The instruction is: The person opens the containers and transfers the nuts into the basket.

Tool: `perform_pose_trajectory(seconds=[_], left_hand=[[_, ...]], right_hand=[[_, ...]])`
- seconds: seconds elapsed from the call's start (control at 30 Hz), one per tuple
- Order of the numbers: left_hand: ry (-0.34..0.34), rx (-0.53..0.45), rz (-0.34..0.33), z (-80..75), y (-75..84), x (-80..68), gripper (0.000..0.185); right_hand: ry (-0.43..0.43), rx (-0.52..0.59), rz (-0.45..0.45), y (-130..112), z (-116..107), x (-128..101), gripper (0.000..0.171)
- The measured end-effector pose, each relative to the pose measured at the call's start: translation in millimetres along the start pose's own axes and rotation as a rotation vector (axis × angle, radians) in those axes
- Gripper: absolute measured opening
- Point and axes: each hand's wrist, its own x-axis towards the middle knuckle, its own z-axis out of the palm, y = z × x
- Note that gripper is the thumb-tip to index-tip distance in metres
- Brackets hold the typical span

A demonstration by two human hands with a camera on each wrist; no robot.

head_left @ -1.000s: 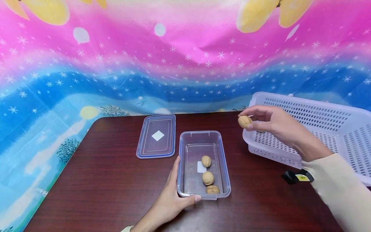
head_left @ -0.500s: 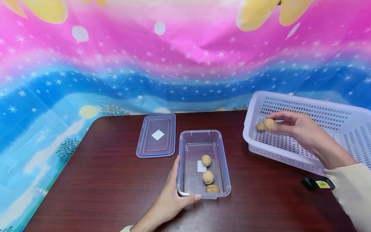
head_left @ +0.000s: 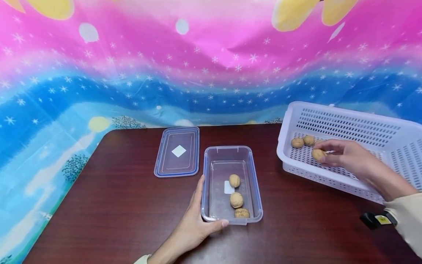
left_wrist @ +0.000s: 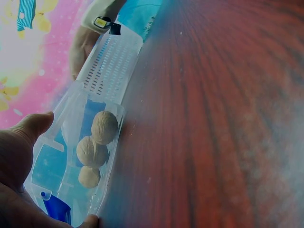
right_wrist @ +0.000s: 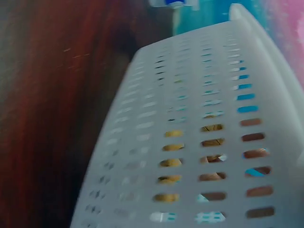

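Note:
In the head view my left hand grips the near left corner of a clear plastic box, thumb over its front rim. Inside lie three walnuts, one of them a walnut near the middle. The left wrist view shows the box wall close to my thumb. My right hand reaches into a pale lilac plastic basket and pinches a walnut between thumb and fingers. Two walnuts, including a walnut, lie left of it; another is partly hidden behind the fingers. In the right wrist view the basket wall covers the hand.
A clear lid with a blue seal lies flat behind and left of the box. Everything stands on a dark red-brown table. A colourful printed cloth hangs along the table's back edge.
My right hand has moved rightward from the basket's left rim into the basket with a walnut. More walnuts on the basket floor show now. My left hand and the box have stayed put.

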Motion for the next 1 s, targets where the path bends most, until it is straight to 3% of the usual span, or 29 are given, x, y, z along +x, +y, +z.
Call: perform_pose_trajectory(seconds=[0.4,1.0], left_hand=[[0.005,0.021,-0.006,-0.5,0.7,0.0,0.13],[0.012,0.02,0.01,0.2,-0.1,-0.6,0.13]], right_hand=[[-0.026,-0.033,0.013,7,0,6,0.055],[-0.056,-0.32,-0.02,7,-3,13,0.043]])
